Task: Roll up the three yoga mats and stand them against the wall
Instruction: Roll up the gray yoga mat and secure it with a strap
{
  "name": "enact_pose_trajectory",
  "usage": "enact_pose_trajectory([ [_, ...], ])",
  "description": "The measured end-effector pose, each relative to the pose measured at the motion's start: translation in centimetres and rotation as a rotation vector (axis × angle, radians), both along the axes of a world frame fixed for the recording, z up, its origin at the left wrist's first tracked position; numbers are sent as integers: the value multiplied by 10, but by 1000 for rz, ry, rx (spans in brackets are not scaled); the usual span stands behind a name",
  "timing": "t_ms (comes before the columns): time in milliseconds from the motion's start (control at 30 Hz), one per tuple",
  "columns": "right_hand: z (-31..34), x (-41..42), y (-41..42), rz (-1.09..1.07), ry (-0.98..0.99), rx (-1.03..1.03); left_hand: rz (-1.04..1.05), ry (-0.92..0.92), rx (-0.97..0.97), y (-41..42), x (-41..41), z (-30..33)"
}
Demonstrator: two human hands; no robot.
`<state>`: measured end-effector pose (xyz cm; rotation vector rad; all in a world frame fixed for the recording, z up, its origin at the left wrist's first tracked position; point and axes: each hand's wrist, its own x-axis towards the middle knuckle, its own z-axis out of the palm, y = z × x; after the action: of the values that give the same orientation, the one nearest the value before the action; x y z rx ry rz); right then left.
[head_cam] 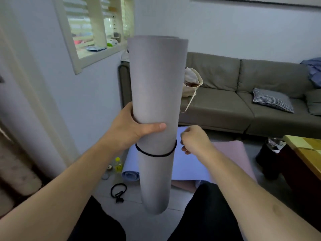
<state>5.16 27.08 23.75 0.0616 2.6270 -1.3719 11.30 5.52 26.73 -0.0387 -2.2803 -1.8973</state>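
Observation:
A rolled grey yoga mat (156, 87) stands upright in front of me, off the floor, with a black elastic band (156, 154) around its lower part. My left hand (132, 131) grips the roll just above the band, thumb across its front. My right hand (194, 140) hovers right of the roll at band height, fingers curled; whether it pinches the band is hidden. On the floor behind lie a blue mat (187, 164), partly rolled at its left end, and a pink mat (232, 153) under it.
A second black band (119, 190) lies on the tiled floor by my knees, near a yellow bottle (118, 165). A grey sofa (243, 101) with a tote bag lines the back wall. A dark bin (271, 153) and a low table (305, 153) stand at right.

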Motion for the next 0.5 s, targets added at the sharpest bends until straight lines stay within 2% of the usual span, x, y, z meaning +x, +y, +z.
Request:
enact_pose_trajectory([
  [100, 16, 0, -17, 71, 90, -290, 40, -1, -73, -19, -2, -21],
  [200, 35, 6, -39, 370, 170, -505, 57, -30, -111, -43, 4, -40],
  [267, 40, 6, -61, 462, 183, -527, 60, -49, -138, -60, 9, -49],
  [333, 31, 2, -91, 451, 178, -513, 89, -39, -143, -81, 11, -59],
  [500, -30, 0, -180, 499, 159, -425, 241, -22, -169, -149, 27, -80],
])
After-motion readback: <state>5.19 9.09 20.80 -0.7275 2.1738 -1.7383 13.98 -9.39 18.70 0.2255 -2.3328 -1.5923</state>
